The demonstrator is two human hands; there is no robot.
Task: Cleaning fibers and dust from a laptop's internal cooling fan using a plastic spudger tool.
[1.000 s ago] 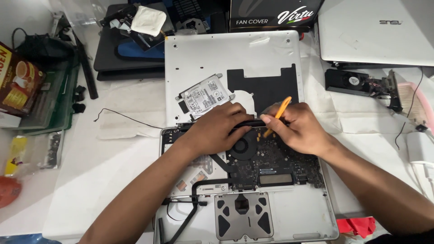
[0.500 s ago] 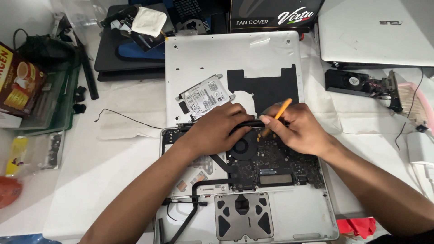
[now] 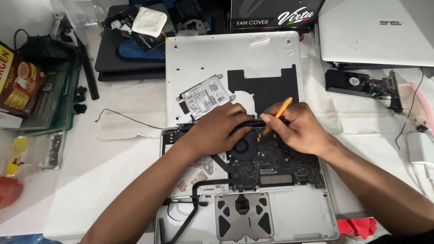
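Note:
An opened silver laptop (image 3: 312, 217) lies in front of me with its dark circuit board (image 3: 271, 165) and round fan (image 3: 244, 148) exposed. My left hand (image 3: 217, 129) rests on the board's upper left edge, fingers pressing a black strip along the hinge. My right hand (image 3: 298, 129) grips an orange pry tool (image 3: 282, 110), its tip down at the board's top edge. The removed bottom cover (image 3: 235, 58) lies behind, with a hard drive (image 3: 205, 97) resting on it.
A second silver laptop (image 3: 375, 31) sits at the back right, a black fan part (image 3: 350, 82) beside it. A dark laptop (image 3: 126, 58) and clutter lie at the back left. A green tray (image 3: 58, 104) and a printed box (image 3: 18, 81) stand at the left.

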